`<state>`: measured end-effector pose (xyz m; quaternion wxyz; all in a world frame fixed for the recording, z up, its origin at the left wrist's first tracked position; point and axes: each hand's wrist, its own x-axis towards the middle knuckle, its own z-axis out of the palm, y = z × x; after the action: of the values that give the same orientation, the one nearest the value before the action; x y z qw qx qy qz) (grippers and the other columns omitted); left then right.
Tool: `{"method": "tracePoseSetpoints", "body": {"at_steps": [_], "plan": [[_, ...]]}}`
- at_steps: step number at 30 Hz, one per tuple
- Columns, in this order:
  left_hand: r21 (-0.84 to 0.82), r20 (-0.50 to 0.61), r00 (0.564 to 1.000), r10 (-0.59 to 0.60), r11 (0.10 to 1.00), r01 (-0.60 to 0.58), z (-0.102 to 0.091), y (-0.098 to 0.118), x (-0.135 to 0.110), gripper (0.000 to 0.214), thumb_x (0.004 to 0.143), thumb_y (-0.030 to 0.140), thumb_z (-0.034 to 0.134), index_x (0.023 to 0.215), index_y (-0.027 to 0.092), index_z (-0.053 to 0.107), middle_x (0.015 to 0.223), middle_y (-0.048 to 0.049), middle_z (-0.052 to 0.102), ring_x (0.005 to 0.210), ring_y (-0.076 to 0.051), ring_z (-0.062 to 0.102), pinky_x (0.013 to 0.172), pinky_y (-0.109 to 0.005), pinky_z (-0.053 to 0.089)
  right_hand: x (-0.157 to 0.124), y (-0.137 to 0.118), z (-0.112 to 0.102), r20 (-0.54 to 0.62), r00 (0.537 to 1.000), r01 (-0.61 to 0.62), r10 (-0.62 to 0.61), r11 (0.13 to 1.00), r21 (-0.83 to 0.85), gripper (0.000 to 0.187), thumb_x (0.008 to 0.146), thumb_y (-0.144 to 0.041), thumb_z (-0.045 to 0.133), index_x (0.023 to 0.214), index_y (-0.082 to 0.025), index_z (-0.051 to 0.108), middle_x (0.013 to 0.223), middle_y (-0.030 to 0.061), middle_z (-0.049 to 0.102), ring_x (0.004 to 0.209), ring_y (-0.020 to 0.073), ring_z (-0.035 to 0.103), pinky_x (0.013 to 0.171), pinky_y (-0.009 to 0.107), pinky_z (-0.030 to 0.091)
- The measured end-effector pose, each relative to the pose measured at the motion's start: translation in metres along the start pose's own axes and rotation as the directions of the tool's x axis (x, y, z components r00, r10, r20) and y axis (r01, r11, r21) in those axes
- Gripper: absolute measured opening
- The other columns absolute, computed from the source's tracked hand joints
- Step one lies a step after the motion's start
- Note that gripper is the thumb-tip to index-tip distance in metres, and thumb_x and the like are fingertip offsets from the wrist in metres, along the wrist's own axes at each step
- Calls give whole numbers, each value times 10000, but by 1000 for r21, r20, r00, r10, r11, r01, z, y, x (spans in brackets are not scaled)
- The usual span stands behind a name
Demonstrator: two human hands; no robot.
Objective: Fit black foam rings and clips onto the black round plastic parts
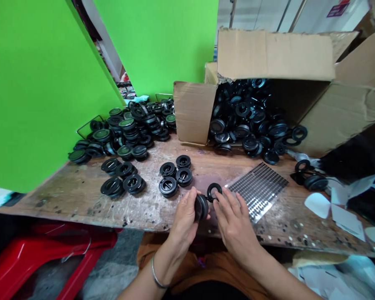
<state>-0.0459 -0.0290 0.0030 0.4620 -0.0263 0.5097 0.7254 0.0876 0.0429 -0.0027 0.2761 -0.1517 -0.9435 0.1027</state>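
Observation:
My left hand (185, 216) is closed around a round black plastic part (201, 206), held on edge just above the worn wooden table (81, 200). A black ring (214, 191) hangs open from that part on its far side. My right hand (234, 218) hovers beside it with fingers stretched out, fingertips close to the ring and to a clear sheet of small black dots (258, 188). A metal bangle sits on my left wrist.
Three black parts (175, 175) lie grouped just beyond my hands, several more (121, 177) to the left. A heap of parts (128, 129) sits at the back left. A tipped cardboard box (268, 54) spills more. Green panels stand left; paper scraps (318, 205) lie right; a red stool (50, 258) is below.

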Motion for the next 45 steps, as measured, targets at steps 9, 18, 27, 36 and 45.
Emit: {"method": "tracePoseSetpoints", "body": {"at_steps": [9,18,27,36,45], "plan": [[-202,355,794,-493,789,580,-15,12,-10,427,878,562,496,849,144,578,625,-7,523,453,-49,468,402,-107,369,46,40,-8,95,976,-212,198,735,644,449,988,-371,345,626,-185,534,628,17,560,609,133,549,611,239,422],[816,330,778,534,253,-520,-77,6,-19,638,693,309,763,1291,258,546,1267,-87,517,1213,-287,427,1076,-475,311,104,-10,30,275,908,-383,315,890,245,553,972,-419,300,511,-189,502,510,47,527,509,142,473,535,272,245],[865,383,756,530,81,-495,-91,-7,-3,551,738,345,735,1253,229,576,1117,-88,581,1065,-286,510,932,-455,423,135,-18,63,634,727,-489,265,847,207,506,959,-387,337,581,-144,569,577,45,563,571,136,489,533,239,277],[867,435,746,504,-11,-497,-90,-7,-4,432,740,281,681,1155,185,609,1049,-98,601,997,-285,529,871,-450,439,94,-55,67,462,791,-372,402,915,-158,369,978,-344,306,900,-176,625,897,116,674,798,226,624,657,287,370],[855,470,640,607,-133,-502,-93,-20,6,747,677,273,689,1344,150,374,1218,-152,567,1095,-333,525,939,-500,408,92,-52,81,387,782,-476,489,869,-137,238,956,-228,310,964,-165,539,905,119,658,855,242,611,722,326,384]]}}
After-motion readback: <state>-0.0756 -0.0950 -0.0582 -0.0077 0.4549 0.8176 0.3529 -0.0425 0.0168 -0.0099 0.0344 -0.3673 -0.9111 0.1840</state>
